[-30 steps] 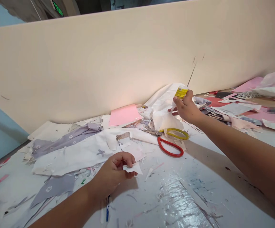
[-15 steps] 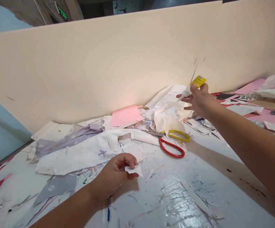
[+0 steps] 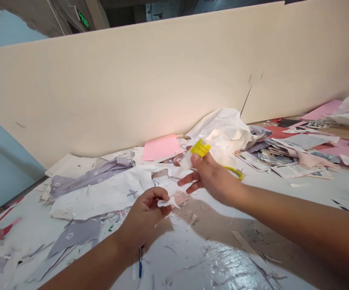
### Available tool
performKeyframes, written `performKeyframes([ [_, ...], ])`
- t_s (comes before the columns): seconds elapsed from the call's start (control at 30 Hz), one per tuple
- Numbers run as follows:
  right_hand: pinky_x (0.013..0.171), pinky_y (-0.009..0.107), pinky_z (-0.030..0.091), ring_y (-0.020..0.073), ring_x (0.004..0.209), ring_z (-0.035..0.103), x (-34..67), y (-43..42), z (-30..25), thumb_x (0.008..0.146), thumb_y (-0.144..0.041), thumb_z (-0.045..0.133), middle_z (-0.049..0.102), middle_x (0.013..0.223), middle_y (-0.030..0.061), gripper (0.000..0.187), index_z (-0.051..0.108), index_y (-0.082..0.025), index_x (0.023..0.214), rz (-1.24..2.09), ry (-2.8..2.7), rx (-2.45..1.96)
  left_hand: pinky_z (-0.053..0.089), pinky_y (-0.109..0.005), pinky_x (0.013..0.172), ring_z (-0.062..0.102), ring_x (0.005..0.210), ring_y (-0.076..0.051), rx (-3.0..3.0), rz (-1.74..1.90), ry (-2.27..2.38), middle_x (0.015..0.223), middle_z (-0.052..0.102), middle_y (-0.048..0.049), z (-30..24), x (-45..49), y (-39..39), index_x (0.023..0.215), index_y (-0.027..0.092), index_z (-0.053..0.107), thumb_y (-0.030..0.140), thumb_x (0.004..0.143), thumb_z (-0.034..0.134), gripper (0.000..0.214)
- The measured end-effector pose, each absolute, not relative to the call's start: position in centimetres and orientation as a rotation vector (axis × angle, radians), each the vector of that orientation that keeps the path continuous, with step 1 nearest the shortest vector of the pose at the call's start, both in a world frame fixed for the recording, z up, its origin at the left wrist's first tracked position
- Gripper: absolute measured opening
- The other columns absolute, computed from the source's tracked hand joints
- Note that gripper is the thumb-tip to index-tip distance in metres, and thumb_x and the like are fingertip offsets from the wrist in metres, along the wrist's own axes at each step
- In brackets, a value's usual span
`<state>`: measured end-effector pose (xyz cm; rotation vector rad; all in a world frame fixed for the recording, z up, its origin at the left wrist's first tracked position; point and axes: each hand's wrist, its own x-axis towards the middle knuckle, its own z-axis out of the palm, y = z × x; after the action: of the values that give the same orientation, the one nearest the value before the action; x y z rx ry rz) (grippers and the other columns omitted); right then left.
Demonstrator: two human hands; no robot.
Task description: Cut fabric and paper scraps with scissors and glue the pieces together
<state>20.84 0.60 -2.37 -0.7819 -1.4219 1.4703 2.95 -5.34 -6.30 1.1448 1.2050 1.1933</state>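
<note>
My left hand [image 3: 150, 211], low over the table, pinches a small white scrap [image 3: 166, 203] between thumb and fingers. My right hand [image 3: 209, 173] is up and to the right of it, with a yellow label [image 3: 201, 148] gripped by the thumb and a thin white piece beside it; its lower fingers stretch out apart. Behind the right wrist, the yellow handle of a pair of scissors [image 3: 236, 172] peeks out, while the red handle and blades are hidden. A white cloth strip with a purple flower [image 3: 102, 197] lies left of the hands.
A pink sheet [image 3: 162, 148] lies by the beige partition [image 3: 150, 80]. Crumpled white material [image 3: 222, 129] is heaped right of it, beside a pile of cut pieces [image 3: 283, 157]. Purple cloth [image 3: 92, 177] and loose trimmings cover the left. A thin blue tool [image 3: 140, 264] lies near the front.
My right hand has come left and down with the yellow label, closer to my left hand, and now covers most of the scissors. My left hand keeps its white scrap, nearly still.
</note>
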Motion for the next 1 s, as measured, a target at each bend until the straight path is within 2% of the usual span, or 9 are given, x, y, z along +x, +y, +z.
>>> performKeyframes([
  [0.1,0.054,0.029,0.055,0.0133,0.070,0.062,19.6,-1.1,-4.3,0.081,-0.048,0.048,0.046,0.104,0.0041,0.032,0.034,-0.025,0.098,1.492,-1.471,-0.783,0.034,-0.015,0.053,0.041,0.058,-0.005,1.196,1.320,1.245,0.071,0.048,0.0062,-6.6,2.8,-4.9,0.074,0.023,0.054,0.018,0.067,0.063,0.012],
  [0.23,0.062,0.031,0.056,0.0142,0.083,0.058,18.8,-2.2,-5.9,0.082,-0.041,0.049,0.044,0.095,0.0006,0.026,0.036,-0.027,0.098,1.575,-1.376,-0.799,0.037,-0.018,0.062,0.046,0.069,-0.009,1.345,1.414,1.242,0.075,0.051,0.0045,-6.5,2.8,-4.9,0.073,0.023,0.057,0.012,0.064,0.062,0.015],
  [0.37,0.062,0.033,0.054,0.0125,0.070,0.057,18.5,-2.6,-6.2,0.082,-0.037,0.050,0.045,0.085,-0.0012,0.022,0.037,-0.025,0.095,1.710,-1.366,-0.742,0.038,-0.022,0.066,0.048,0.074,-0.013,1.563,1.421,1.219,0.077,0.051,0.0023,-6.2,3.4,-5.6,0.068,0.022,0.059,0.001,0.059,0.056,0.023],
  [0.53,0.056,0.027,0.047,0.0098,0.059,0.052,18.6,-3.0,-5.7,0.078,-0.023,0.052,0.048,0.071,-0.0056,0.024,0.034,-0.025,0.093,1.637,-1.387,-0.801,0.035,-0.023,0.065,0.048,0.074,-0.014,1.809,1.383,1.373,0.078,0.050,0.0005,-6.2,3.6,-6.1,0.065,0.022,0.057,-0.005,0.056,0.047,0.030],
  [0.63,0.057,0.025,0.043,0.0098,0.058,0.050,18.9,-3.0,-5.5,0.073,-0.015,0.051,0.050,0.065,-0.0074,0.026,0.034,-0.025,0.089,1.625,-1.428,-0.805,0.035,-0.023,0.067,0.047,0.075,-0.014,1.890,1.333,1.405,0.078,0.050,0.0005,-6.4,3.3,-6.0,0.066,0.022,0.054,-0.005,0.057,0.048,0.029],
  [0.73,0.056,0.025,0.042,0.0102,0.057,0.049,19.0,-2.8,-5.7,0.071,-0.014,0.052,0.051,0.066,-0.0065,0.027,0.037,-0.025,0.090,1.578,-1.440,-0.821,0.036,-0.024,0.068,0.047,0.075,-0.014,1.753,1.284,1.393,0.081,0.050,0.0002,-6.7,3.1,-5.9,0.078,0.023,0.053,0.006,0.065,0.056,0.022],
  [0.87,0.057,0.026,0.043,0.0105,0.060,0.050,18.9,-2.5,-6.2,0.071,-0.018,0.056,0.051,0.074,-0.0052,0.028,0.037,-0.026,0.089,1.463,-1.396,-0.805,0.041,-0.026,0.069,0.048,0.075,-0.012,1.360,1.165,1.150,0.094,0.049,-0.0013,-6.7,3.1,-6.1,0.106,0.026,0.044,0.028,0.068,0.066,0.043],
  [1.0,0.059,0.027,0.043,0.0118,0.063,0.052,18.9,-2.8,-6.5,0.073,-0.020,0.057,0.052,0.078,-0.0037,0.029,0.034,-0.026,0.090,1.361,-1.418,-0.773,0.042,-0.025,0.063,0.050,0.068,-0.012,1.238,1.019,0.993,0.078,0.054,-0.0003,-6.3,3.4,-6.1,0.099,0.020,0.048,0.036,0.071,0.063,0.035],
])
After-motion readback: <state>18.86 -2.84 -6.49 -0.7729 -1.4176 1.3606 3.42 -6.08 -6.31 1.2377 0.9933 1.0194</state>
